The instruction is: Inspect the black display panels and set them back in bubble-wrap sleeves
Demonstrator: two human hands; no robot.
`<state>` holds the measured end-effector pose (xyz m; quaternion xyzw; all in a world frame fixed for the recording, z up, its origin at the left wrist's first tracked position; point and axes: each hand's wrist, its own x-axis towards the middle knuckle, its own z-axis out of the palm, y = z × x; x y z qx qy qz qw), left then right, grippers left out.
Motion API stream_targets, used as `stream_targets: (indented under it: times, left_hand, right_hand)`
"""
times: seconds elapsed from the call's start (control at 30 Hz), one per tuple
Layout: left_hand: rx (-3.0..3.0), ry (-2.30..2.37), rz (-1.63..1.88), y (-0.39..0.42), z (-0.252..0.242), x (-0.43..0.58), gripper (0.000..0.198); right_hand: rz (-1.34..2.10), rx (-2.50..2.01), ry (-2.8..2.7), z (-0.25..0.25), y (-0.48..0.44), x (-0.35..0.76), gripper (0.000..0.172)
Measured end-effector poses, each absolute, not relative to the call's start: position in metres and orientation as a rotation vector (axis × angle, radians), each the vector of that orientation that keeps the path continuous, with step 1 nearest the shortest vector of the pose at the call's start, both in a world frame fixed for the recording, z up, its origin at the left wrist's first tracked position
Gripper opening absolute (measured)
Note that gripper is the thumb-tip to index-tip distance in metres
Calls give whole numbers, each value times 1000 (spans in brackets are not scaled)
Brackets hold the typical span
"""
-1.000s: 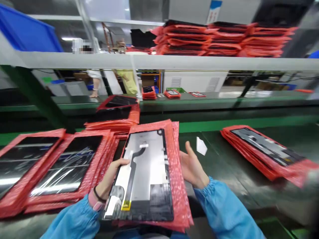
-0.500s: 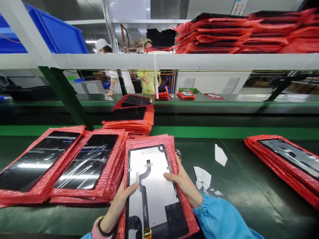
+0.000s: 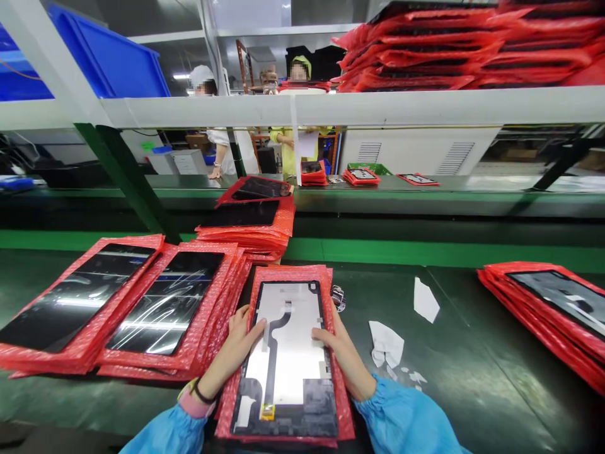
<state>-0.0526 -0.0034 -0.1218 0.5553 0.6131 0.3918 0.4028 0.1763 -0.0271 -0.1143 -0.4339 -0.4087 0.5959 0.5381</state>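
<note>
Between my hands is a tablet screen (image 3: pixel 283 359), its silver back and dark ribbon cable facing up, lying on red bubble wrap (image 3: pixel 227 407). My left hand (image 3: pixel 241 343) grips the left edge, thumb on the screen's back and fingers around the wrap's side. On the opposite edge my right hand (image 3: pixel 345 350) holds on likewise, thumb on top and fingers mostly hidden behind. Left of it, two stacks of bubble wrap carry glossy black screens (image 3: pixel 167 306) face up. Whether the held screen rests on the bench or is lifted I cannot tell.
Torn white paper pieces (image 3: pixel 426 301) lie on the dark green bench (image 3: pixel 454 378). Another stack of wrapped screens (image 3: pixel 543 315) is at the right. More red-wrapped stacks (image 3: pixel 246 230) stand behind, and a white shelf beam (image 3: pixel 331 110) crosses above. Two people stand beyond the bench.
The screen and its bubble wrap have tilted flatter and moved away from me, so the lower end now shows. Both hands keep their hold. My view has shifted slightly.
</note>
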Motion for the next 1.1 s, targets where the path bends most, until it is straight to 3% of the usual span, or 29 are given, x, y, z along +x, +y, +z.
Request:
stream_targets:
  times: [0.23,0.47,0.63,0.83,1.1]
  left_hand:
    - [1234,1400,1015,-13,-142,-40,62]
    - [1396,1613,1173,-15,-124,-46,72]
    - [1741,1637,767,-2,-96,-57,33]
    - [1715,1660,524,18,-84,-55,34]
    - [1520,1618,666,24,-61,-55,29]
  right_hand:
    - [1028,-1296,-1252,-131,-20,237,42]
    - [511,-1520,-1680,-131,-25,306,20]
    - [318,-1275,-2244,-143,-34,286,35]
    - [61,-927,-2563,-148,-23,283,22]
    - [-164,-631,-2562,-139,-22,300,30]
